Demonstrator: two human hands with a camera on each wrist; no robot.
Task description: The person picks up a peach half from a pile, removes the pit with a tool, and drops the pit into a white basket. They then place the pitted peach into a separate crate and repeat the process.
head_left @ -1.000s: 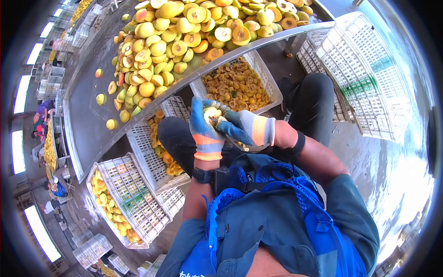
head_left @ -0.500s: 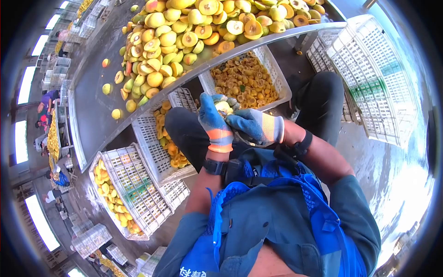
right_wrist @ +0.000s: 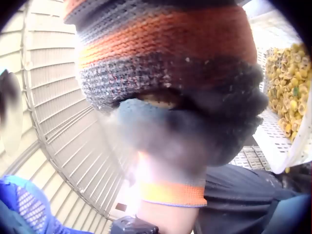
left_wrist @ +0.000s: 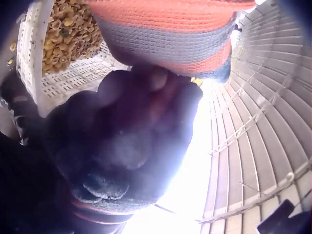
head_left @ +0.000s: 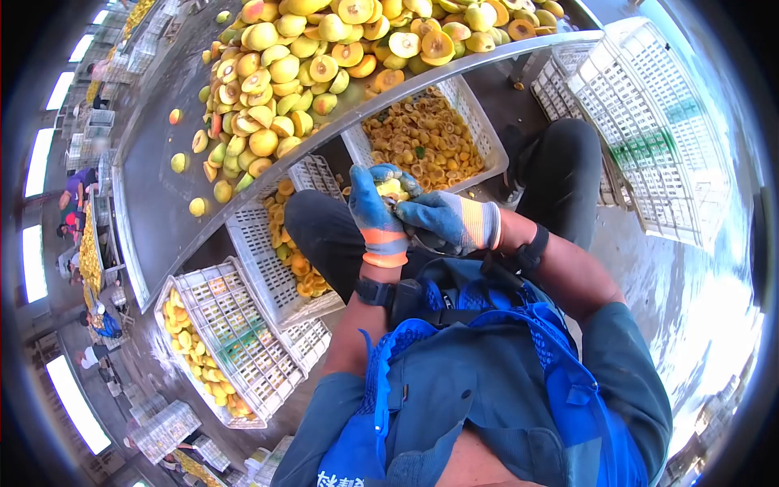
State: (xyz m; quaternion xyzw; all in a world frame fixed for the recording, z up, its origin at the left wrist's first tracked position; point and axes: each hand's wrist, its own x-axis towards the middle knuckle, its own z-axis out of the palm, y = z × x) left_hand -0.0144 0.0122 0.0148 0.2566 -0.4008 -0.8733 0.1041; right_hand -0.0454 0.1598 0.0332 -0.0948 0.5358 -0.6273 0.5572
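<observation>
In the head view a yellow-green fruit piece (head_left: 391, 188) is held between two gloved hands above the person's lap. The left hand (head_left: 376, 207), in a blue glove with an orange and grey cuff, curls its fingers round the fruit. From the right side the right hand (head_left: 446, 219) meets it, fingers bent against the fruit; whether it holds a small tool cannot be told. The left wrist view shows the right glove (left_wrist: 122, 141) dark and close under the left cuff. In the right wrist view a bit of fruit (right_wrist: 158, 100) shows between the gloves.
A metal table (head_left: 154, 154) bears a heap of halved fruit (head_left: 284, 69). Beneath its edge stands a crate (head_left: 492, 150) of hollowed pieces. More fruit crates (head_left: 243, 333) stand at the left, and stacked white crates (head_left: 649, 138) at the right. People work far left.
Both hands have stayed together round the fruit, and the right fingers have shifted slightly against it. The head view swung a little and partly back.
</observation>
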